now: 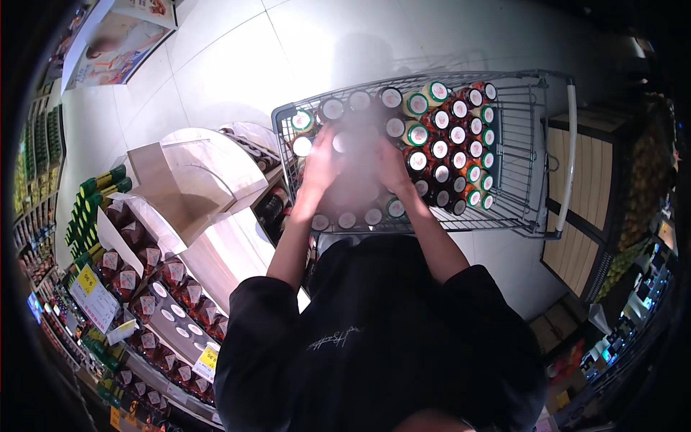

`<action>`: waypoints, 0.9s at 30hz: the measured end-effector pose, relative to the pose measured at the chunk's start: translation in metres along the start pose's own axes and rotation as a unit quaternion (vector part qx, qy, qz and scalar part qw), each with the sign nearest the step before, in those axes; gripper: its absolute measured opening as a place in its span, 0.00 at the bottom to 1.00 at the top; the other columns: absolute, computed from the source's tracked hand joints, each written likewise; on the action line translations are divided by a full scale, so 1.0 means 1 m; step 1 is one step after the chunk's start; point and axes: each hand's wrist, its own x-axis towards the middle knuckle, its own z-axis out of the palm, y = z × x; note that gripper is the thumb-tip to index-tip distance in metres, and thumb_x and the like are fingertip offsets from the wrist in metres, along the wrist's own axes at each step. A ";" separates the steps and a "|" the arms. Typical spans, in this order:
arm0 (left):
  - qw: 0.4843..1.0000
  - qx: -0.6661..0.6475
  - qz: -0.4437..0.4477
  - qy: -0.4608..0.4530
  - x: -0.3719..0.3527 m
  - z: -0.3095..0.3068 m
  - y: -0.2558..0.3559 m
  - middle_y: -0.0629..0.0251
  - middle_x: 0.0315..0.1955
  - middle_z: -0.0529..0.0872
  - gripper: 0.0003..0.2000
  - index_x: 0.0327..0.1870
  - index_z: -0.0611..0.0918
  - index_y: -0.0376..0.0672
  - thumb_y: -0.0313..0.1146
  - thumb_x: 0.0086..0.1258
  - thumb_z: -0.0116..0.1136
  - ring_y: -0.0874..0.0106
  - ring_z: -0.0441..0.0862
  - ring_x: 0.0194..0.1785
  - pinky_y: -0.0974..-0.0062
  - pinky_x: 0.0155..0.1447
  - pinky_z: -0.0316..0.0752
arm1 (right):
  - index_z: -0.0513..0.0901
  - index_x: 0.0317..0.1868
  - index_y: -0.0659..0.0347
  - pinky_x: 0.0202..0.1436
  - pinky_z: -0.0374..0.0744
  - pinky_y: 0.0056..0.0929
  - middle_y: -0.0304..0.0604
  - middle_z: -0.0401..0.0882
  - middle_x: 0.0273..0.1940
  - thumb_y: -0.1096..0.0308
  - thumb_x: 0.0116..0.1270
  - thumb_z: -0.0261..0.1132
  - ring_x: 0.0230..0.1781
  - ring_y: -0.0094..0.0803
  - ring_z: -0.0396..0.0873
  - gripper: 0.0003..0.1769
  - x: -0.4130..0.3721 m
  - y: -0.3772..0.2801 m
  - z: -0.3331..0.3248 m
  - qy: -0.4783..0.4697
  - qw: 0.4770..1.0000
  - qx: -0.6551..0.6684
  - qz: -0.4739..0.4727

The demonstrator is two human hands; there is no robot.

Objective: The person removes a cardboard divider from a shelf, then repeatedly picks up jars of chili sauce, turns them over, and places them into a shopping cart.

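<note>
Rows of glass jars (pixel 458 135) with round white-labelled lids, some rimmed green, stand upright in a metal shopping cart (pixel 517 144). My left hand (pixel 322 162) reaches among the jars at the cart's left end, fingers bent inward along them. Opposite it, my right hand (pixel 392 167) closes in from the other side. Between the two hands are jars, including one lid (pixel 344 141). A hazy smear covers that spot and hides the fingertips and how many jars are held.
A cardboard box (pixel 169 189) sits on the display counter at left. Below it are shelves of dark red jars (pixel 173 273) with price tags (pixel 96 291) and yellow-green bottles (pixel 90 216). A wood-panelled stand (pixel 586 187) is right of the cart handle (pixel 571 144).
</note>
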 end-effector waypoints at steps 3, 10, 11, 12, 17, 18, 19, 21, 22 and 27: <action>0.985 -0.146 -0.092 -0.005 -0.002 0.003 -0.015 0.53 0.56 0.79 0.26 0.58 0.72 0.41 0.32 0.60 0.70 0.63 0.79 0.58 0.68 0.59 0.73 | 0.76 0.48 0.66 0.44 0.77 0.37 0.54 0.81 0.38 0.72 0.60 0.62 0.37 0.43 0.80 0.15 0.003 -0.007 0.012 0.029 0.996 0.062 -0.064; 0.935 -0.307 -0.178 -0.020 0.002 0.025 -0.060 0.62 0.53 0.80 0.27 0.62 0.70 0.37 0.34 0.65 0.68 0.75 0.75 0.58 0.77 0.62 0.70 | 0.76 0.55 0.55 0.42 0.78 0.37 0.44 0.78 0.39 0.60 0.67 0.61 0.35 0.36 0.79 0.18 0.028 -0.002 0.033 0.018 0.992 -0.039 -0.118; 0.921 -0.343 -0.183 -0.025 0.001 0.026 -0.062 0.62 0.54 0.79 0.28 0.65 0.69 0.37 0.33 0.65 0.67 0.74 0.75 0.59 0.78 0.64 0.69 | 0.76 0.55 0.56 0.43 0.77 0.36 0.43 0.77 0.38 0.62 0.68 0.61 0.36 0.35 0.79 0.17 0.031 -0.002 0.036 0.016 0.989 -0.061 -0.131; 0.921 -0.342 -0.185 -0.023 0.000 0.028 -0.067 0.62 0.54 0.79 0.28 0.65 0.69 0.37 0.33 0.65 0.67 0.74 0.75 0.59 0.78 0.64 0.69 | 0.76 0.55 0.56 0.43 0.77 0.36 0.43 0.77 0.38 0.62 0.68 0.61 0.36 0.35 0.79 0.17 0.032 0.001 0.037 0.014 0.989 -0.060 -0.132; 0.916 -0.308 -0.255 -0.033 0.001 0.021 -0.062 0.62 0.55 0.79 0.30 0.67 0.70 0.39 0.36 0.65 0.68 0.75 0.76 0.57 0.79 0.61 0.71 | 0.76 0.54 0.56 0.45 0.77 0.36 0.45 0.77 0.39 0.64 0.67 0.61 0.40 0.33 0.79 0.16 0.018 -0.019 0.030 -0.024 0.996 0.024 -0.083; 0.907 -0.305 -0.289 -0.041 0.001 0.018 -0.060 0.62 0.55 0.79 0.30 0.67 0.70 0.39 0.38 0.65 0.68 0.75 0.77 0.56 0.79 0.60 0.72 | 0.76 0.54 0.56 0.45 0.77 0.36 0.45 0.77 0.39 0.64 0.67 0.61 0.40 0.33 0.79 0.16 0.021 -0.013 0.032 -0.024 0.996 0.024 -0.081; 0.912 -0.323 -0.253 -0.024 0.000 0.025 -0.069 0.62 0.54 0.79 0.31 0.67 0.70 0.40 0.41 0.65 0.67 0.75 0.76 0.56 0.79 0.60 0.72 | 0.76 0.54 0.55 0.44 0.77 0.35 0.45 0.78 0.40 0.65 0.67 0.62 0.39 0.32 0.79 0.15 0.024 -0.005 0.037 0.006 0.988 -0.051 -0.144; 0.914 -0.318 -0.252 -0.018 -0.002 0.031 -0.076 0.61 0.55 0.79 0.31 0.67 0.70 0.40 0.41 0.65 0.67 0.74 0.76 0.57 0.78 0.61 0.71 | 0.77 0.54 0.55 0.43 0.78 0.35 0.45 0.78 0.40 0.66 0.67 0.62 0.39 0.32 0.79 0.15 0.029 0.004 0.044 0.031 0.970 -0.123 -0.207; 0.916 -0.314 -0.249 -0.014 -0.002 0.030 -0.073 0.61 0.55 0.79 0.31 0.67 0.70 0.40 0.40 0.65 0.68 0.74 0.75 0.58 0.78 0.62 0.70 | 0.77 0.54 0.55 0.41 0.78 0.33 0.45 0.79 0.39 0.66 0.68 0.62 0.37 0.32 0.80 0.15 0.031 0.005 0.046 0.035 0.964 -0.163 -0.208; 0.902 -0.340 -0.265 0.016 0.000 0.019 -0.074 0.60 0.59 0.79 0.25 0.61 0.77 0.37 0.51 0.78 0.44 0.71 0.71 0.64 0.76 0.67 0.62 | 0.78 0.53 0.57 0.38 0.79 0.31 0.43 0.81 0.35 0.68 0.68 0.61 0.35 0.30 0.81 0.14 0.029 -0.012 0.030 -0.029 0.995 -0.029 -0.089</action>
